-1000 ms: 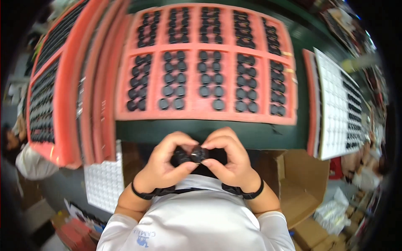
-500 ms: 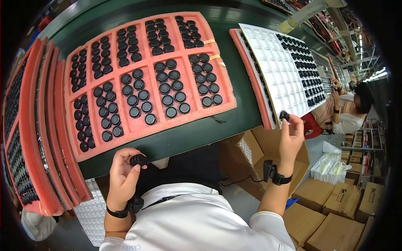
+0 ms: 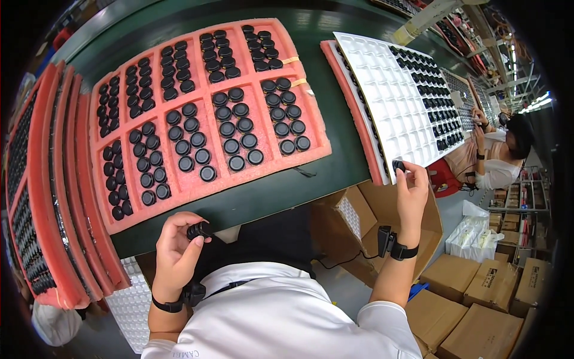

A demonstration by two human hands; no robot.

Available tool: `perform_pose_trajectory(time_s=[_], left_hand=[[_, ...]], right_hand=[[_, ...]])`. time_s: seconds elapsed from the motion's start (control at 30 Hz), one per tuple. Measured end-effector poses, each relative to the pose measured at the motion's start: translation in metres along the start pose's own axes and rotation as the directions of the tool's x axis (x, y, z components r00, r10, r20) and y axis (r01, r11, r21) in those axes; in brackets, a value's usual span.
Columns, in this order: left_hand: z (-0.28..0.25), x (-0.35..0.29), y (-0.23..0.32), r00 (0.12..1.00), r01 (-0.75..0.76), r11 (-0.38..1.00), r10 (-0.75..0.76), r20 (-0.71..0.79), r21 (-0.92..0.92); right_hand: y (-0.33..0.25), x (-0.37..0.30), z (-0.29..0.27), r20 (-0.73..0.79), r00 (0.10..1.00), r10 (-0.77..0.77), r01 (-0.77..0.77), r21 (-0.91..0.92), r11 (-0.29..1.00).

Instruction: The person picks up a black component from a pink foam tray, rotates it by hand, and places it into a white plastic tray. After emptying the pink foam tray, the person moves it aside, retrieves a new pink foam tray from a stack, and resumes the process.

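Observation:
My left hand [image 3: 175,248] is closed around a short stack of black round caps [image 3: 199,230], just off the near edge of the bench. The thumb and fingers of my right hand [image 3: 414,188] pinch one black round cap [image 3: 399,164]. That cap is at the near corner pocket of a white plastic tray [image 3: 382,99]; whether it touches the pocket cannot be seen. Black caps [image 3: 436,99] fill the tray's right-hand rows, while its left part shows bare pockets. Ahead of my left hand lies a pink foam tray [image 3: 209,88] with black caps grouped in its compartments.
The white tray rests on a pink foam layer [image 3: 353,107] on the green bench [image 3: 257,194]. More filled pink foam trays [image 3: 72,179] lean at the left. An open carton [image 3: 365,218] stands below the bench, closed cartons [image 3: 445,278] to the right. A co-worker [image 3: 493,152] sits at the far right.
My right hand has shifted slightly left, bringing its cap against the corner of the white tray. Both trays appear a little farther left in view. My left hand keeps its stack.

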State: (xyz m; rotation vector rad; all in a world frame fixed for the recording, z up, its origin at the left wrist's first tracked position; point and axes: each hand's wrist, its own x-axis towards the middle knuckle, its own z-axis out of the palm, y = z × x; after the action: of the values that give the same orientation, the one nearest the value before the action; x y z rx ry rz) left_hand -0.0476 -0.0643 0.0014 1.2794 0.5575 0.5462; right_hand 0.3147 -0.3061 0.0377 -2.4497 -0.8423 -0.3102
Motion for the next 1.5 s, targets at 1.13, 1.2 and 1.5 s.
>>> perform_pose_trajectory(time_s=[1.13,1.2,1.5], left_hand=[[-0.088,-0.077,0.017,0.981,-0.154,0.987,0.148,-0.129,-0.036],[-0.095,-0.082,0.015,0.975,-0.174,0.984,0.168,-0.144,-0.032],[-0.108,-0.11,0.022,0.971,-0.15,0.988,0.153,-0.185,0.029]], right_hand=[[-0.321,-0.103,0.105,0.336,0.581,-0.741,0.276,0.775,0.568],[-0.338,-0.105,0.109,0.174,0.563,-0.808,0.541,0.662,0.519],[-0.362,-0.132,0.114,0.187,0.503,-0.844,0.656,0.552,0.514]])
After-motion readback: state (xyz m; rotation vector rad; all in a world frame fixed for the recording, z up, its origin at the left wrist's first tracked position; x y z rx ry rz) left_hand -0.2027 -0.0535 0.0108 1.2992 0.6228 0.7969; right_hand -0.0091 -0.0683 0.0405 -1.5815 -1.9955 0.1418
